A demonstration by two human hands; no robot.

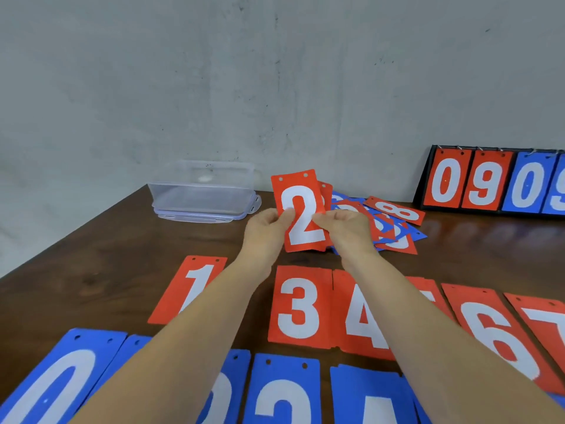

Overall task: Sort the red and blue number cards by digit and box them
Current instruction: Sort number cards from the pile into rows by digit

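Observation:
My left hand and my right hand both pinch a red card with a white 2, held upright above the table. Behind it lies a loose heap of red and blue cards, a red 8 on top. In a row on the table lie red cards 1, 3, 4, 6 and 7; my right arm covers most of the card between 4 and 6. A nearer row holds blue cards, with 0 at the left.
A clear plastic box stands on its lid at the back of the dark wooden table, by the grey wall. At the back right stands a black flip scoreboard showing 0 9 0 9.

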